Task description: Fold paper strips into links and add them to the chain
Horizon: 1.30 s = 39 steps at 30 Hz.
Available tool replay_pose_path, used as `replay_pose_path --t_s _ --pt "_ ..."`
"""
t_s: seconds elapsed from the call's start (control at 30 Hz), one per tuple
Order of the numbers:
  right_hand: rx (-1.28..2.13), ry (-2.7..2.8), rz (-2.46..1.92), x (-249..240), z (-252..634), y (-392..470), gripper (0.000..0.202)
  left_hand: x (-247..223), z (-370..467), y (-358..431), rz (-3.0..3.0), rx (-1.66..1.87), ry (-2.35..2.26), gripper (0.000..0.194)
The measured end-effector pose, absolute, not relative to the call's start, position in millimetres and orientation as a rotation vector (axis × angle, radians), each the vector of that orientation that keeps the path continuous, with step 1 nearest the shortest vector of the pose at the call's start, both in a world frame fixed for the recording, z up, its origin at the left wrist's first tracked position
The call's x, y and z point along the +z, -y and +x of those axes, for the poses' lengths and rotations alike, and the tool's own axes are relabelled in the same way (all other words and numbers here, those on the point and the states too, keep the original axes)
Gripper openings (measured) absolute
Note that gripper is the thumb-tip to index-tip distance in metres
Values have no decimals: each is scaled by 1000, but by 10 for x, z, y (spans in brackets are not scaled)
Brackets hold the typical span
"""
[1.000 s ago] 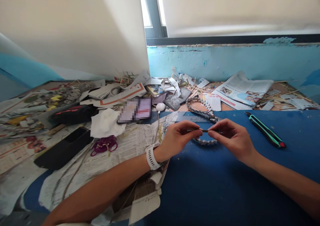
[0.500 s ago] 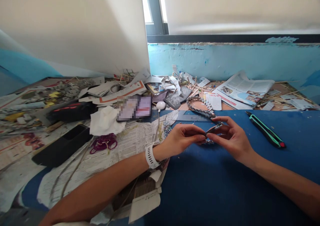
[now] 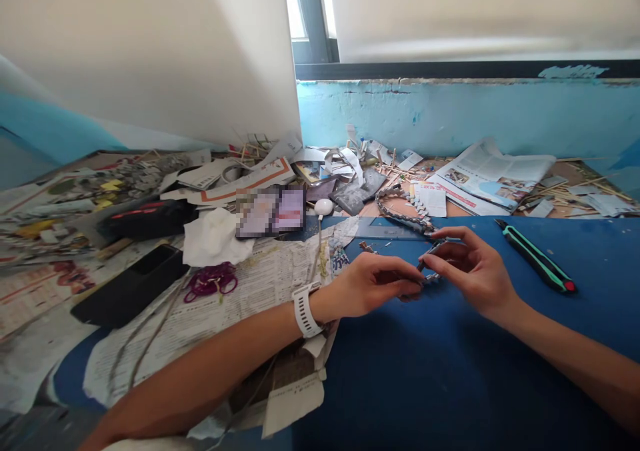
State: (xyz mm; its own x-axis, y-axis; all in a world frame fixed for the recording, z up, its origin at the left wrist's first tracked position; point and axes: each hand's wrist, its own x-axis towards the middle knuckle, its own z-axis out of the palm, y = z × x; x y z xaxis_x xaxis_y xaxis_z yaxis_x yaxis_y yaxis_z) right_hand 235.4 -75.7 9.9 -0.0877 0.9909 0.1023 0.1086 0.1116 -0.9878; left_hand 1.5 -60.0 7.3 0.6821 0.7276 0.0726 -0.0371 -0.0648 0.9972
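A narrow grey-and-white chain (image 3: 407, 219), seemingly of folded paper links, loops back from my hands onto the tabletop. Its near end is up between my fingers, partly hidden by them. My right hand (image 3: 483, 274) pinches a link there between thumb and fingers. From the other side my left hand (image 3: 370, 284), with a white watch band on the wrist, has thumb and fingers closed at the same end; its exact hold is partly hidden. A clear ruler (image 3: 383, 230) lies flat just behind the hands.
A green-and-black utility knife (image 3: 537, 256) rests on the blue mat (image 3: 400, 384) at right. Newspaper (image 3: 493, 174), paper strips and thin sticks litter the back. To the left lie a black case (image 3: 130, 288), purple cord (image 3: 210, 282), white tissue (image 3: 215, 238) and phone-like screens (image 3: 270, 212).
My left fingers have shifted slightly down on the chain's end, and my right fingers have turned the link more upright. The view has shifted a little.
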Motion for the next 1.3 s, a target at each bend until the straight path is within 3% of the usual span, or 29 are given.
replay_pose_path --t_s 0.1,0.4,0.83,1.3 --pt "1156 1390 -1158 103 2365 754 49 100 -6 603 1624 692 -517 37" --pt "1318 1391 -1093 120 2328 803 53 161 -44 574 1966 751 -489 24" --pt "877 1588 -1065 83 2290 873 18 219 -32 567 1911 799 -435 17" --pt "1068 1648 -997 124 2355 843 13 135 39 583 1765 849 -770 24"
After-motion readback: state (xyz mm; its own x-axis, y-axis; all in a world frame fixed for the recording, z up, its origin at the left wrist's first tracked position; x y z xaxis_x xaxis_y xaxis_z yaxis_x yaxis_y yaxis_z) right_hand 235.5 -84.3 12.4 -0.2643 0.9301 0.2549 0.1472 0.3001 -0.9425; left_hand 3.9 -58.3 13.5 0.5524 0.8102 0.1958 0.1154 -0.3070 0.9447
